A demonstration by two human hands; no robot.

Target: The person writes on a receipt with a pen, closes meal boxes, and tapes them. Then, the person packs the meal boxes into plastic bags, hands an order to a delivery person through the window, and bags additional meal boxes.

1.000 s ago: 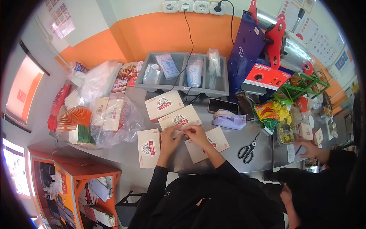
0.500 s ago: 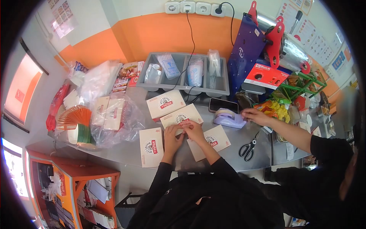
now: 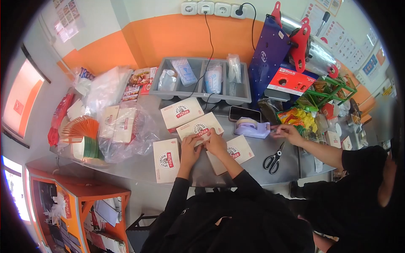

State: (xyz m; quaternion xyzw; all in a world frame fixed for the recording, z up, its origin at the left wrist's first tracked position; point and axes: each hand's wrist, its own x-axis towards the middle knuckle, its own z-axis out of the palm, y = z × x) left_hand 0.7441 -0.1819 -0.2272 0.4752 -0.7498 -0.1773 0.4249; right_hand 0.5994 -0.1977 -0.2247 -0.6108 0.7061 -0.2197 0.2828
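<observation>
My left hand (image 3: 190, 147) and my right hand (image 3: 216, 142) meet at the near edge of a printed carton box (image 3: 198, 126). Their fingers are pinched close together, and whatever lies between them is too small to make out. A second box (image 3: 181, 112) touches this one from behind. Another box (image 3: 166, 160) lies left of my left hand, and one more (image 3: 234, 152) sits partly under my right wrist. The purple tape dispenser (image 3: 252, 128) stands right of the boxes, in front of a black phone (image 3: 244, 114).
Scissors (image 3: 274, 159) lie on the metal table (image 3: 261, 177). A co-worker's hand (image 3: 287, 133) is beside the dispenser. Behind are a grey compartment tray (image 3: 201, 96) and a blue sealing machine (image 3: 266, 59). Bagged boxes (image 3: 125, 125) and paper cartons (image 3: 82, 134) stand left.
The co-worker's hand has moved left from the far right of the table to the tape dispenser. My hands stay together at the box, with small finger shifts. The view has shifted slightly.
</observation>
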